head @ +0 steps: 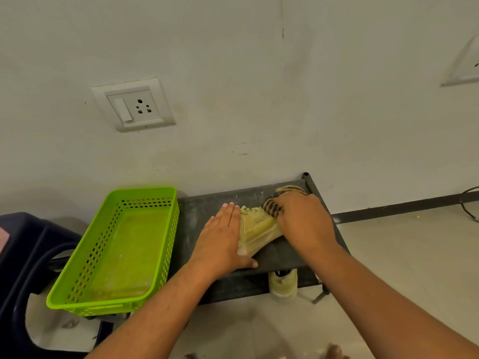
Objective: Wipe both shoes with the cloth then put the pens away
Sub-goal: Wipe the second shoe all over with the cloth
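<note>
A pale yellow shoe (255, 229) lies on the top shelf of a low black rack (207, 211). My left hand (224, 237) lies flat against its left side, fingers straight, thumb on the shelf below the toe. My right hand (304, 218) grips a striped brown-and-cream cloth (270, 204) and presses it on the shoe's far end. A second pale shoe (283, 283) stands on the floor under the rack's front edge. No pens are in view.
A bright green perforated basket (124, 247) rests at the rack's left, partly on a dark blue plastic stool (28, 255). A wall with a socket (133, 104) is close behind. Tiled floor extends to the right, with a black cable (469, 203) at the far right.
</note>
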